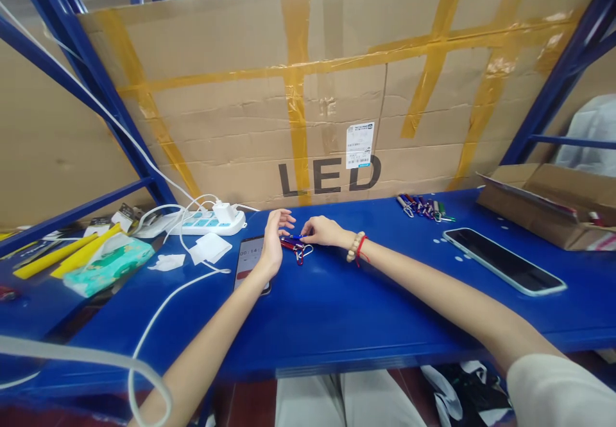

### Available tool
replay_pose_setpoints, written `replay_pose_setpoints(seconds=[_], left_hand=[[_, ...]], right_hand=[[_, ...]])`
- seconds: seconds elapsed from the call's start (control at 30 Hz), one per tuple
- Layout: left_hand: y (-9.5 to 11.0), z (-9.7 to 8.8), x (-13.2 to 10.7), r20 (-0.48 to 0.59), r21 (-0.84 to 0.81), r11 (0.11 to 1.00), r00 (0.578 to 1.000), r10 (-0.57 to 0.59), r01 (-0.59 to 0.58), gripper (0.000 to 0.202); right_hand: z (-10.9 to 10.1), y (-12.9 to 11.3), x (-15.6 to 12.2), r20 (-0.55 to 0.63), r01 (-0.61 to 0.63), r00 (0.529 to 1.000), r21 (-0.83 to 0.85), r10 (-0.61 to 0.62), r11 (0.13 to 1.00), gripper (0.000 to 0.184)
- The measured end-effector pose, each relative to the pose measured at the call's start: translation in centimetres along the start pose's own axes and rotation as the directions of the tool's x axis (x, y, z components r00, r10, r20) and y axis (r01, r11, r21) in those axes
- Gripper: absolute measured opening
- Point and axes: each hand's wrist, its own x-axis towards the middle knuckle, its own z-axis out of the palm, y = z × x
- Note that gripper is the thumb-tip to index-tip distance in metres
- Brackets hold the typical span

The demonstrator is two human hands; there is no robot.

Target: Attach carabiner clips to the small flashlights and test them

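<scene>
My right hand [327, 229], with a beaded bracelet on its wrist, pinches a small blue carabiner keychain [297, 237] just above the blue shelf top [337, 305]. Right below it lie a few red and silver carabiner keychains [301, 252]. My left hand [274, 241] stands on edge to their left, fingers stretched out and slightly apart, nothing seen in them. Under the left wrist is a phone [246, 261] with a timer on its screen. Another row of coloured carabiner keychains [423, 208] lies farther back on the right.
A power strip [206, 220] with white cables stands at back left, near paper scraps [210, 248] and a green tissue pack [108, 263]. At right are a second phone [503, 260] and an open cardboard box [539, 202]. A large cardboard sheet [231, 131] walls the back.
</scene>
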Motion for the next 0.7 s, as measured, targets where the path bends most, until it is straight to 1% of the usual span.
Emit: replay_pose_setpoints(seconds=[0.1, 0.2, 0.27, 0.3, 0.37, 0.4, 0.47, 0.5, 0.57, 0.6, 0.67, 0.7], left_hand=[[0.0, 0.5, -0.5, 0.046, 0.007, 1.000, 0.999, -0.012, 0.011, 0.025], [-0.2, 1.0, -1.3, 0.120, 0.043, 0.999, 0.993, -0.017, 0.012, 0.024], [-0.4, 1.3, -1.8, 0.153, 0.142, 0.990, 0.988, -0.008, -0.014, 0.019], [-0.6, 1.5, -2.1, 0.167, 0.219, 0.974, 0.986, 0.013, -0.050, 0.017], [-0.9, 1.6, -2.5, 0.220, 0.384, 0.912, 0.973, 0.063, -0.146, 0.014], [-1.0, 1.7, -2.6, 0.261, 0.443, 0.878, 0.963, 0.067, -0.181, 0.013], [-1.3, 1.8, -2.8, 0.345, 0.493, 0.849, 0.938, 0.010, -0.190, 0.013], [-1.4, 1.9, -2.8, 0.379, 0.492, 0.854, 0.925, -0.035, -0.170, 0.014], [-1.5, 2.0, -2.9, 0.412, 0.477, 0.870, 0.906, -0.100, -0.121, 0.014], [-1.6, 2.1, -3.0, 0.412, 0.473, 0.874, 0.905, -0.110, -0.109, 0.015], [-1.8, 2.2, -3.0, 0.377, 0.458, 0.885, 0.920, -0.105, -0.087, 0.015], [-1.9, 2.2, -3.0, 0.345, 0.437, 0.897, 0.934, -0.097, -0.068, 0.016]], right_hand=[[-1.1, 1.7, -1.2, -0.051, -0.009, 0.999, 0.001, 0.009, 1.000, 0.011], [-1.7, 3.1, -3.3, -0.102, 0.031, 0.994, 0.051, -0.026, 0.998, 0.009], [-1.9, 3.5, -4.9, -0.116, 0.069, 0.992, 0.109, -0.057, 0.992, 0.010], [-1.9, 3.5, -5.7, -0.117, 0.090, 0.990, 0.151, -0.072, 0.984, 0.012], [-1.9, 3.1, -7.1, -0.118, 0.130, 0.988, 0.303, -0.098, 0.944, 0.017], [-1.9, 2.8, -7.6, -0.118, 0.144, 0.988, 0.401, -0.104, 0.905, 0.022], [-2.0, 2.3, -8.3, -0.111, 0.155, 0.988, 0.561, -0.112, 0.813, 0.029], [-2.0, 2.1, -8.5, -0.113, 0.164, 0.986, 0.589, -0.120, 0.791, 0.031], [-2.0, 2.0, -8.6, -0.141, 0.209, 0.977, 0.530, -0.157, 0.822, 0.030], [-1.9, 2.0, -8.6, -0.161, 0.241, 0.969, 0.477, -0.185, 0.845, 0.028], [-1.7, 2.0, -8.6, -0.186, 0.288, 0.955, 0.391, -0.232, 0.874, 0.027], [-1.5, 2.0, -8.6, -0.184, 0.294, 0.953, 0.375, -0.240, 0.879, 0.027]])
